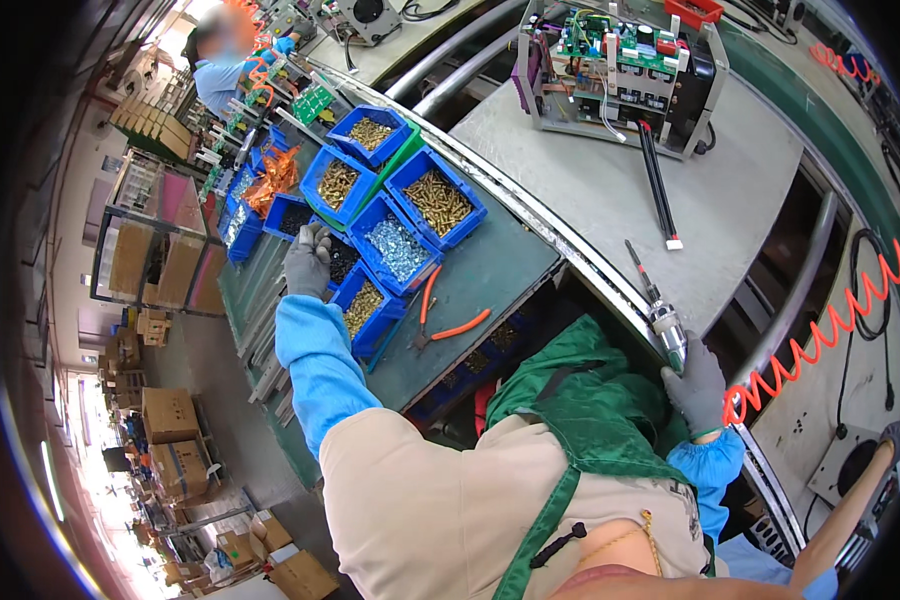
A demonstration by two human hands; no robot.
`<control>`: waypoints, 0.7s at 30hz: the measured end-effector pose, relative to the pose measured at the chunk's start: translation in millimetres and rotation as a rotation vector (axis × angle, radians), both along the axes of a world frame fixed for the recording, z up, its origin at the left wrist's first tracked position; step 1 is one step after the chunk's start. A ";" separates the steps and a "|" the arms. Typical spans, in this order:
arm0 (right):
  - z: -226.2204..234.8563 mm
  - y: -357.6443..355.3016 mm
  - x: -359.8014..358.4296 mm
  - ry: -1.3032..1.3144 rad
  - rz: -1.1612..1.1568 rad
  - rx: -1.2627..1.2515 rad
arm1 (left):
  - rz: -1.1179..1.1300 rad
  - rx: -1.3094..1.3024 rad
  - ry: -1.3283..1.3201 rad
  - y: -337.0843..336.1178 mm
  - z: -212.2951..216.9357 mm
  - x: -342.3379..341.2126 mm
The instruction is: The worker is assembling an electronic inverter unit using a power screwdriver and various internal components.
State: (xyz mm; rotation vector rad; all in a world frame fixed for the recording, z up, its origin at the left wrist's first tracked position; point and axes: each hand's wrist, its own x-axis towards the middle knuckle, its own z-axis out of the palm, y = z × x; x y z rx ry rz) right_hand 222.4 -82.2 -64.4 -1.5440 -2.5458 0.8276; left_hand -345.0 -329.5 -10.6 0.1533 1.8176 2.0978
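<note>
The grey-gloved left hand [307, 262] dips bent fingers into a blue plastic screw bin [342, 258]; what they hold is hidden. The right hand [698, 385] wraps tight around the grey power screwdriver [660, 315]. Best pinch just one screw.

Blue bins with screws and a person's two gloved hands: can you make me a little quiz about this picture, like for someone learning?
1. True or false: the left hand is reaching into a blue bin of dark screws.
2. What does the right hand hold? A) orange-handled pliers B) a power screwdriver C) a cardboard box
3. Fill in: the orange-handled pliers lie on the green worktop, just to the ____ of the blue bins as the picture shows it.

Key
1. True.
2. B: the power screwdriver, its bit pointing up and away over the grey pallet, with a coiled orange hose nearby.
3. Right.
</note>
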 end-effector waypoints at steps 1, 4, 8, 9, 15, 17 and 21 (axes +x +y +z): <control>0.7 0.2 -0.4 0.021 0.011 0.005 | -0.018 0.044 -0.037 -1.4 -1.6 -2.7; 1.0 0.0 -0.9 -0.011 -0.004 -0.021 | -0.032 0.096 -0.034 -7.5 -7.2 -6.6; -1.6 -1.5 0.3 0.003 0.007 0.017 | 0.054 -0.718 0.306 -15.4 -6.7 -3.9; -2.4 -1.7 0.5 -0.007 0.005 0.042 | 0.065 -0.714 0.310 -15.2 -5.5 -1.1; -5.8 -1.8 -1.1 -0.029 -0.004 0.046 | -0.039 -1.897 0.963 11.7 0.6 24.9; -6.0 -1.9 -1.4 -0.020 0.013 0.051 | -0.090 -1.990 0.811 26.3 2.8 25.4; -6.3 -2.2 -1.0 0.001 0.012 0.055 | -0.130 -1.989 0.430 38.4 3.6 10.0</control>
